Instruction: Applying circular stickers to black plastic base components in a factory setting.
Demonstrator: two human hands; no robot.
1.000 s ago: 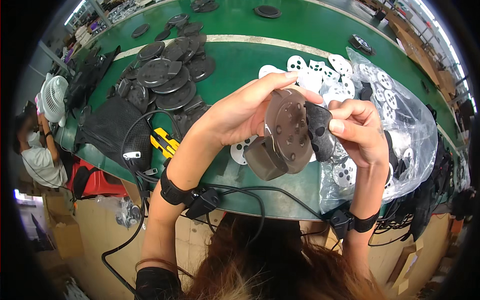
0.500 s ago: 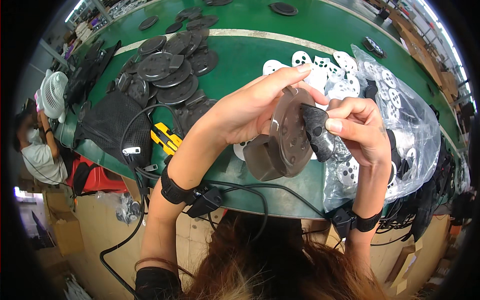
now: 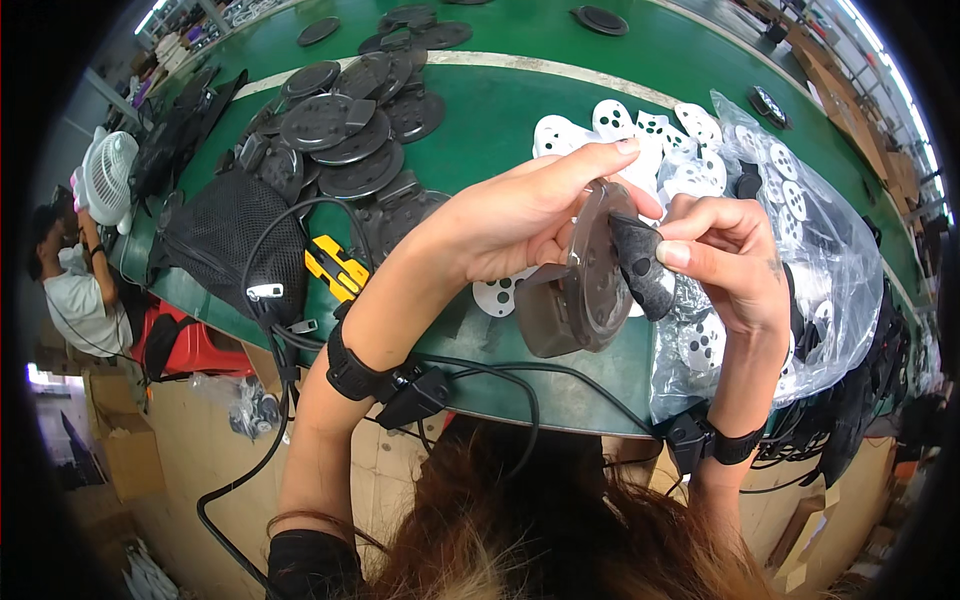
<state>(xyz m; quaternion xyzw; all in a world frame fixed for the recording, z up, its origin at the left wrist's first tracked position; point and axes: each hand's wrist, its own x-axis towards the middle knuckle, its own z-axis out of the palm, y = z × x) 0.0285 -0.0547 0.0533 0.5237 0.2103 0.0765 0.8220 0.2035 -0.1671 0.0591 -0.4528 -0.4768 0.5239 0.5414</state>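
Note:
My left hand [image 3: 545, 205] grips a round, dark translucent plastic cover [image 3: 596, 265] by its upper rim, tilted almost on edge; a boxy part sticks out of its back. In my right hand [image 3: 725, 255], thumb and fingers pinch a dark grey felt-like pad [image 3: 642, 265] with holes in it. The pad is bent and lies against or very near the cover's face; exact contact is hard to tell. White pads with black holes [image 3: 700, 335] lie on the green table behind and beside my hands, some in a clear plastic bag [image 3: 840, 300].
Similar dark covers are heaped [image 3: 345, 150] at the back left. Nearer lie a black mesh bag [image 3: 225, 245] and a yellow-black tool [image 3: 337, 268]. Black cables [image 3: 540, 370] run from my wrist straps along the table edge. At the left, another person [image 3: 85, 290] sits by a white fan [image 3: 108, 180].
Both hands, the cover and the pad have shifted slightly right in view. The cover is turned more edge-on, and the pad bends more against its face.

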